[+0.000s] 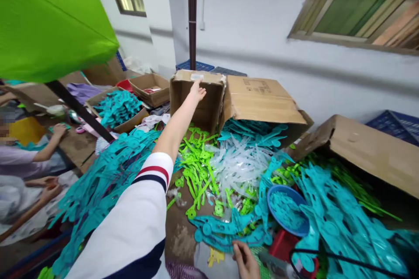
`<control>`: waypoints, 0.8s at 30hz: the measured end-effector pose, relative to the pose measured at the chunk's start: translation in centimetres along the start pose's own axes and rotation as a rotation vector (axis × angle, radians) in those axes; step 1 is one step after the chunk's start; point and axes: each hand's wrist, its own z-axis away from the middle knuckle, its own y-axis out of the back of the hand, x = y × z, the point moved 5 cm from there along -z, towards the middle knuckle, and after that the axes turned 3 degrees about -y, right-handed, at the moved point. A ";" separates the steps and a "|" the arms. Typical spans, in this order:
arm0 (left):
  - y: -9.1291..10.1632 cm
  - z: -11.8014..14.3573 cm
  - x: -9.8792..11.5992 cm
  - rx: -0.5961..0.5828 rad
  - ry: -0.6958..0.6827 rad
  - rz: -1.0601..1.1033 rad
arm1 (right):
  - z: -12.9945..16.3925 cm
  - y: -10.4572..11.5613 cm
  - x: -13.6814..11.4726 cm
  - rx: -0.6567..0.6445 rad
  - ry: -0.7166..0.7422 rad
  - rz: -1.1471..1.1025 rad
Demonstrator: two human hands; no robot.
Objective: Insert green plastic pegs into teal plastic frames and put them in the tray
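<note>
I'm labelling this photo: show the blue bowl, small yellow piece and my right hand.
Blue bowl (pixel 299 198), head view, inner wall.
Small yellow piece (pixel 214 256), head view, middle.
Right hand (pixel 246 262), head view, middle.

No wording can be read with certainty. Dark print stands on the cardboard flap of a box (pixel 262 96): a short row or two of characters (pixel 257 86) near the flap's upper edge, seen at a slant and too small and blurred to make out. On the upper edge of the box beside it (pixel 176 79) sits a pale patch (pixel 197 77), perhaps a label or tape, with no legible lettering.
</note>
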 end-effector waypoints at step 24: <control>12.7 10.5 -0.6 -0.128 0.144 0.211 | -6.5 -2.9 -15.3 -0.060 0.154 -0.093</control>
